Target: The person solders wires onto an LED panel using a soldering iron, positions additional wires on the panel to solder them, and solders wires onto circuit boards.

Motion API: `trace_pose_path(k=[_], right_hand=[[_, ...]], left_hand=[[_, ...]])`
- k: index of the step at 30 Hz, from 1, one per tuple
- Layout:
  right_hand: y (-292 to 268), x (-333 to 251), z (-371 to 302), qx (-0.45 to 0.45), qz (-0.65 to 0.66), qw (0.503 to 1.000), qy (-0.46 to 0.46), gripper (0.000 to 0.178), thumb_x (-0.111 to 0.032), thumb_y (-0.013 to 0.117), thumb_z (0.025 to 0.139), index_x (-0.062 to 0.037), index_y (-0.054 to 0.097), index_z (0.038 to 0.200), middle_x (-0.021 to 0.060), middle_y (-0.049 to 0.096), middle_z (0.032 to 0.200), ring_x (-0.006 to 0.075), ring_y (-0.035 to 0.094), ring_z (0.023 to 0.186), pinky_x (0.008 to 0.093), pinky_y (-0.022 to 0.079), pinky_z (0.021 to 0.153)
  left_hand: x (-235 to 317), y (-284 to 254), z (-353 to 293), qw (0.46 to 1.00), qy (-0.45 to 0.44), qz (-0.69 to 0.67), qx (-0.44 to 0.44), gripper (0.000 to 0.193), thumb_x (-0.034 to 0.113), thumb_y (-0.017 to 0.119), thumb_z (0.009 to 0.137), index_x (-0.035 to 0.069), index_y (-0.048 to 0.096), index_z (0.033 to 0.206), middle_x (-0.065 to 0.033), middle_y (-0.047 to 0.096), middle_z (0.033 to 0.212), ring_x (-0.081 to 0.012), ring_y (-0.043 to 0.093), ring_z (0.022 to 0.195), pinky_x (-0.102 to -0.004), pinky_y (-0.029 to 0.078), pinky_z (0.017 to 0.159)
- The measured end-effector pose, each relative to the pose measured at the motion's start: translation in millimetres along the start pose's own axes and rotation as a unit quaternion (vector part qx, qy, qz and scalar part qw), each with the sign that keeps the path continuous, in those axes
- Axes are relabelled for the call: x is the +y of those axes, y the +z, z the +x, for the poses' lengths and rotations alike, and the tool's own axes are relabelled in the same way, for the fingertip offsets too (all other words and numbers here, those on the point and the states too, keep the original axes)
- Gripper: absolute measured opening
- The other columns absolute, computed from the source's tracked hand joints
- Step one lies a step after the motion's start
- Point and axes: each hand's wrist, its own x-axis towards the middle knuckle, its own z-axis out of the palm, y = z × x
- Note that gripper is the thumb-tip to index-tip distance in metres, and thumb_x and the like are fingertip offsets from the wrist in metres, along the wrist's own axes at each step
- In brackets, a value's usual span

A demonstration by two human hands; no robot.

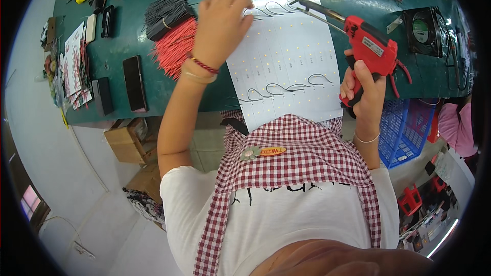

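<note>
A red soldering gun (371, 46) is gripped in my right hand (365, 84), my fingers wrapped round its handle. Its tip and thin feed tube reach over the far right part of a white sheet-like panel (281, 53) dotted with rows of small yellow pads. My left hand (223, 23) is at the panel's far left edge, its fingers curled round the end of a black wire (254, 15); the fingertips are partly hidden. Looped black wires (276, 11) run along the far row, and more wire loops (286, 88) lie along the near row.
Bundles of black wires (166, 13) and red wires (176, 43) lie beside my left forearm. A phone (134, 84) is farther left on the green table (204, 105). At right are a black fan (423, 31) and red-handled pliers (401, 74); a blue crate (404, 133) stands below.
</note>
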Motion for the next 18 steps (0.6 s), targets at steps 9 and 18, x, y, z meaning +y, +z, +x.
trace_pose_path(k=[9,18], right_hand=[[12.1,14.2,7.5,-0.02,-0.05,0.997,0.055,0.026,-0.019,0.062,0.09,0.0054,0.06,0.098,-0.0003,0.047,0.054,0.0065,0.042,0.04,0.0243,0.039,0.041],[13.9,15.1,7.9,-0.004,-0.085,0.995,0.056,0.02,-0.017,0.063,0.089,-0.0014,0.057,0.077,-0.0006,0.048,0.052,0.0065,0.044,0.04,0.0237,0.04,0.041]], left_hand=[[7.0,43.8,15.4,1.0,-0.003,-0.006,-0.007,0.003,0.011,0.064,0.077,0.012,0.063,0.08,0.0009,0.06,0.081,-0.0199,0.055,0.084,-0.0374,0.038,0.077],[0.3,48.3,25.2,0.996,-0.017,-0.055,-0.062,0.002,0.011,0.061,0.075,0.01,0.062,0.075,-0.0016,0.06,0.077,-0.024,0.056,0.082,-0.0388,0.041,0.069]])
